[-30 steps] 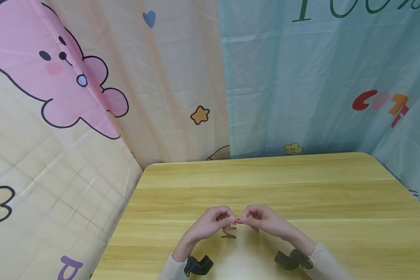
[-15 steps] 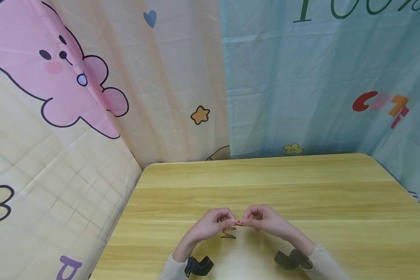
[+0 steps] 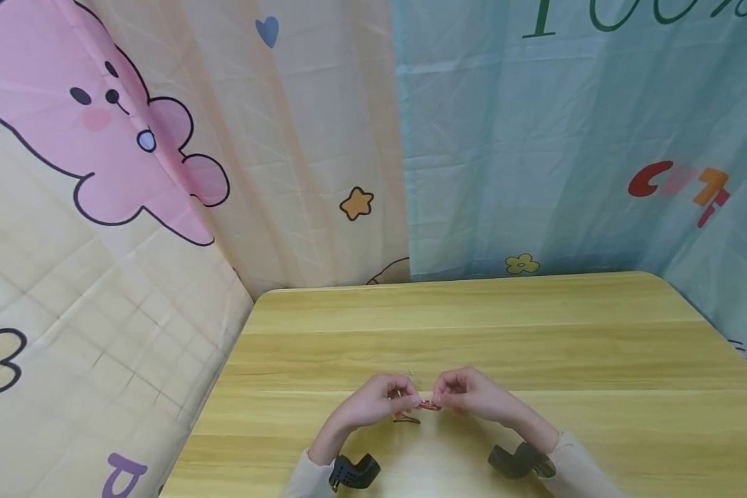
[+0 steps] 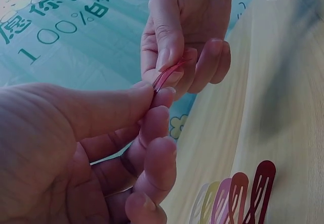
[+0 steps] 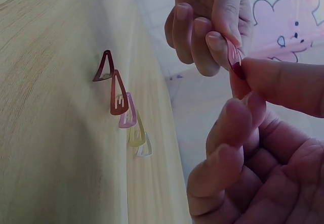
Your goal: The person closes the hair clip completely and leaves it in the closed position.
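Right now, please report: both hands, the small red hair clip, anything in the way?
Left hand, right hand: pinching red hair clip, opposite ends. Five slotted clips, mixed colours, on wood-grain table. No obstruction visible.

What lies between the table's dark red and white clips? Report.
A brown clip, a pink clip and a yellow clip, in the right wrist view.

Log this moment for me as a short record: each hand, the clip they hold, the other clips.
Left hand: pinches one end of the red clip
Right hand: pinches its other end
Red clip snap: cannot tell
Other clips: dark red, orange, pink, yellow, white
Their place: row on the table
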Tool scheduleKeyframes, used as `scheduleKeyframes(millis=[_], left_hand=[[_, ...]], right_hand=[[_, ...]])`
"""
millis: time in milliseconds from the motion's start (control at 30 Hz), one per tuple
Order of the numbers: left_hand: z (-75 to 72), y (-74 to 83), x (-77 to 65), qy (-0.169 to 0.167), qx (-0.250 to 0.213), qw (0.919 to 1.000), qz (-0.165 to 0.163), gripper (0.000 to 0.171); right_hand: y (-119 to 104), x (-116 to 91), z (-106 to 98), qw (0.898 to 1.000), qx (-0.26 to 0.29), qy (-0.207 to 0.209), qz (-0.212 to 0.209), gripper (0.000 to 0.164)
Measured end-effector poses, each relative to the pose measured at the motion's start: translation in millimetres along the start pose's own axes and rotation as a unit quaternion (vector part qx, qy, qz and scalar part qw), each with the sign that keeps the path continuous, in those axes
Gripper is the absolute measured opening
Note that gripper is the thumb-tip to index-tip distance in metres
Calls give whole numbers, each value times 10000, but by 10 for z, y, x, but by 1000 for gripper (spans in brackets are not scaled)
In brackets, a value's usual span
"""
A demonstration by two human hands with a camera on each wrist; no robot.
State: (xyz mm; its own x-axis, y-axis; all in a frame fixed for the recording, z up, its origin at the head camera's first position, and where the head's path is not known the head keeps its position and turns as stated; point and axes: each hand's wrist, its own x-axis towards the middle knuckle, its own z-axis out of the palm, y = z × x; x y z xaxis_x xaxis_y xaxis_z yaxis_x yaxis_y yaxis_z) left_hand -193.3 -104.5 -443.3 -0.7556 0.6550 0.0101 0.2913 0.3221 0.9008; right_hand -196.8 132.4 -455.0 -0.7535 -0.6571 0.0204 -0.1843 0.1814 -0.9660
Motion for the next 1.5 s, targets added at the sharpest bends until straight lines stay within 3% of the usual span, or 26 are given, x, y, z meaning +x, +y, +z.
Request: scheduleKeyframes(millis=[300, 533, 800, 1500], left_hand=[[-15, -53, -9, 8, 210, 9994, -279, 13], [-63, -105, -26, 309, 774, 9955, -447, 14], [-100, -141, -40, 495, 1111, 9909, -585, 12], [-111, -124, -63, 537, 1355, 9870, -679, 11]], right_hand=[[55, -5, -23, 9995, -241, -136, 133, 5], [93, -27, -39, 9992, -205, -168, 316, 5], [191, -25, -49, 9977, -471, -243, 424, 7], [284, -9, -19, 9910, -1223, 43, 546, 10]])
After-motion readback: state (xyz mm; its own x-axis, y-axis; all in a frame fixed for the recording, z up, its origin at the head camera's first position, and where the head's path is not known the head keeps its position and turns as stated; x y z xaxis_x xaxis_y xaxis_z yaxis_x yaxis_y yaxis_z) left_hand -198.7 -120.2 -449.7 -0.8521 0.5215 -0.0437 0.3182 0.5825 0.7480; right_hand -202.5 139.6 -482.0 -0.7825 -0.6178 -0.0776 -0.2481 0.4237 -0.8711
